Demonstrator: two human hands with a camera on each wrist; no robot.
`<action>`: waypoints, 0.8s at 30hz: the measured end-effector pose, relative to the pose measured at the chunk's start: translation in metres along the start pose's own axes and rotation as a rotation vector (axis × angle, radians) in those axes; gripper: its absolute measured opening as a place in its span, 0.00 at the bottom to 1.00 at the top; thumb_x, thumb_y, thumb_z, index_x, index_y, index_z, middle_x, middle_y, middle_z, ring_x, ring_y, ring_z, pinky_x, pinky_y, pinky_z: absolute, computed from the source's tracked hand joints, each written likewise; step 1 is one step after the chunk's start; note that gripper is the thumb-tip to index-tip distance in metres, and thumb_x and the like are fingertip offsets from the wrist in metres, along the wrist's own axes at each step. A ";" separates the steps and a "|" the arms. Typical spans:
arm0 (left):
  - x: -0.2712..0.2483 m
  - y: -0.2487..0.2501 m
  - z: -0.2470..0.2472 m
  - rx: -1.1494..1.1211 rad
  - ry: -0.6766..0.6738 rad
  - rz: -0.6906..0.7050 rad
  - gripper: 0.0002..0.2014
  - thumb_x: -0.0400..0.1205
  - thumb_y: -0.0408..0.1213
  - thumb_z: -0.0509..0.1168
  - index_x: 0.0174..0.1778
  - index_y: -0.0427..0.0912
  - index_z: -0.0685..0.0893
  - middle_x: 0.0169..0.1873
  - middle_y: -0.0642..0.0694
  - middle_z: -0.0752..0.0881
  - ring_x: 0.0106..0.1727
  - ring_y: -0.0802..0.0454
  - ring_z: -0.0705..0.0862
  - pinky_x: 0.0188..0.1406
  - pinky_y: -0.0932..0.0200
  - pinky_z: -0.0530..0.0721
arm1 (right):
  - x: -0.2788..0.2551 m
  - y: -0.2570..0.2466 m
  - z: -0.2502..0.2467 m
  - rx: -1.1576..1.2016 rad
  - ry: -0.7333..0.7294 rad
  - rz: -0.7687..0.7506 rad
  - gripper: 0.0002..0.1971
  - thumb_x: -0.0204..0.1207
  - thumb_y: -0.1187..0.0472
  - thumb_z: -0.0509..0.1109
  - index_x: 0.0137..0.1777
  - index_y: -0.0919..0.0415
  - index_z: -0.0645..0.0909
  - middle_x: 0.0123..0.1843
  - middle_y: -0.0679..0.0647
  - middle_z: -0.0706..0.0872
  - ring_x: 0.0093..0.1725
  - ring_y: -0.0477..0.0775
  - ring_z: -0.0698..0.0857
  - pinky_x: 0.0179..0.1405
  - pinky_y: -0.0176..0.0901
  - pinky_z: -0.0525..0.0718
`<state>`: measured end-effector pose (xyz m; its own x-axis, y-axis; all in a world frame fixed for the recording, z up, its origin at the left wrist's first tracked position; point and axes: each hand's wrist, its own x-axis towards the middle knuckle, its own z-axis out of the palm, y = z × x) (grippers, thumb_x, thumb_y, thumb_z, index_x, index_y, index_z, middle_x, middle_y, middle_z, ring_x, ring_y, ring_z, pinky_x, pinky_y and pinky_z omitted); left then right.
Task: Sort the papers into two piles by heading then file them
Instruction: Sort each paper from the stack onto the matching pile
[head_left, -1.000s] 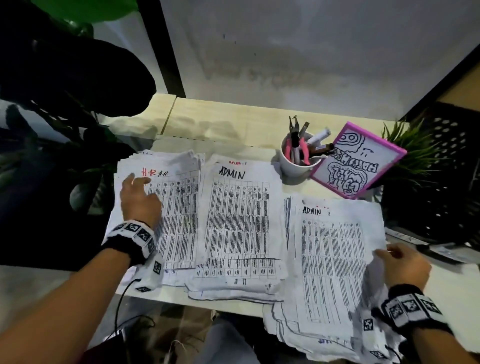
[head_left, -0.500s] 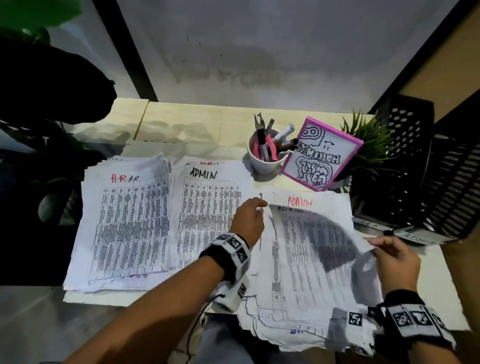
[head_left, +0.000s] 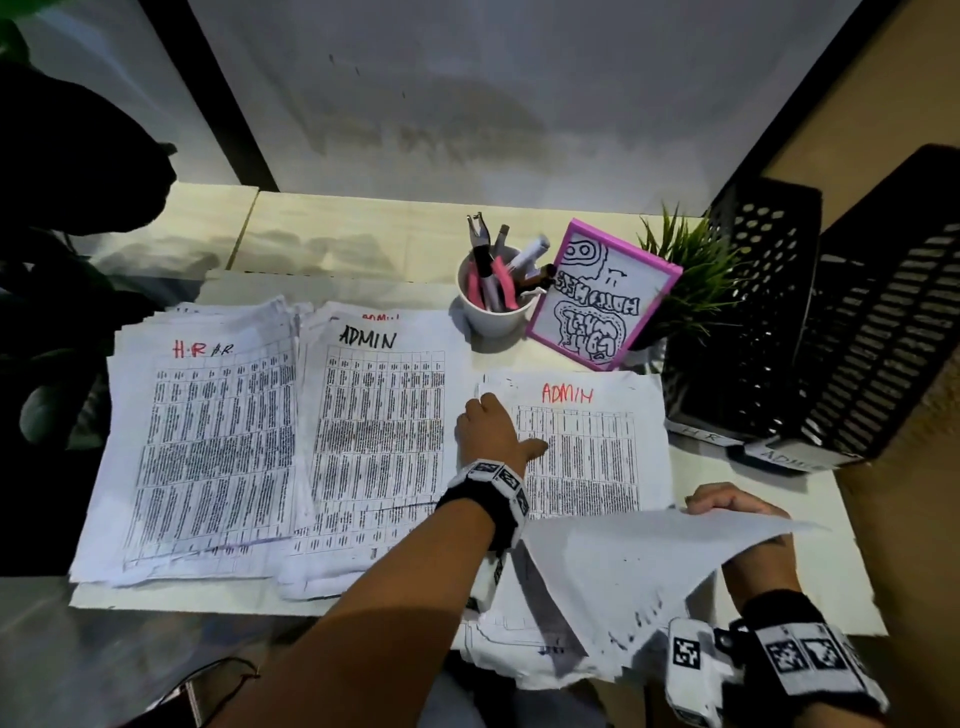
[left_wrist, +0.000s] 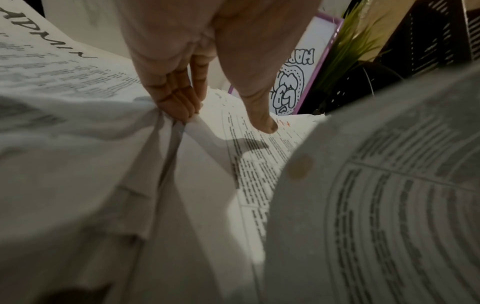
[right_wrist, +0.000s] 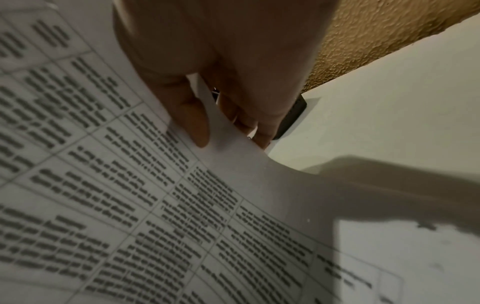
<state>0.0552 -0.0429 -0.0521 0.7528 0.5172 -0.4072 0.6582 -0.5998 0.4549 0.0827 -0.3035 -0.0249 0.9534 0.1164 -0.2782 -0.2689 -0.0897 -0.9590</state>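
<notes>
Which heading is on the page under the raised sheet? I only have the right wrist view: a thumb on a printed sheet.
Observer: The head view shows the unsorted stack topped by a page headed ADMIN in red.
Operator: And the other hand?
Observer: The left hand is at that stack's left edge; the left wrist view shows its fingers gathering paper there.
Operator: Any trays?
Observer: Two black file trays stand to the right.
</notes>
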 end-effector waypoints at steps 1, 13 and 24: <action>0.001 0.003 0.002 0.035 -0.005 -0.006 0.43 0.69 0.54 0.76 0.70 0.33 0.65 0.65 0.37 0.72 0.65 0.39 0.74 0.68 0.48 0.73 | -0.001 0.000 0.002 0.021 -0.009 -0.003 0.30 0.46 0.35 0.72 0.26 0.66 0.78 0.36 0.63 0.79 0.35 0.56 0.78 0.46 0.45 0.75; 0.007 0.010 0.001 0.016 0.107 -0.177 0.38 0.71 0.47 0.76 0.68 0.32 0.66 0.66 0.36 0.74 0.68 0.40 0.73 0.69 0.49 0.69 | 0.003 -0.001 -0.004 0.049 0.136 0.111 0.24 0.70 0.81 0.58 0.21 0.60 0.85 0.19 0.48 0.81 0.22 0.48 0.79 0.22 0.32 0.77; 0.005 -0.013 -0.014 -0.198 0.161 -0.059 0.05 0.81 0.35 0.65 0.46 0.37 0.84 0.41 0.39 0.88 0.45 0.39 0.87 0.35 0.56 0.77 | 0.008 -0.012 0.009 -0.003 0.026 -0.004 0.09 0.63 0.84 0.69 0.34 0.72 0.85 0.25 0.46 0.88 0.27 0.39 0.86 0.30 0.27 0.82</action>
<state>0.0500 -0.0238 -0.0492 0.6942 0.6476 -0.3140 0.6782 -0.4425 0.5867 0.0925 -0.2927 -0.0156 0.9578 0.0907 -0.2729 -0.2648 -0.0920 -0.9599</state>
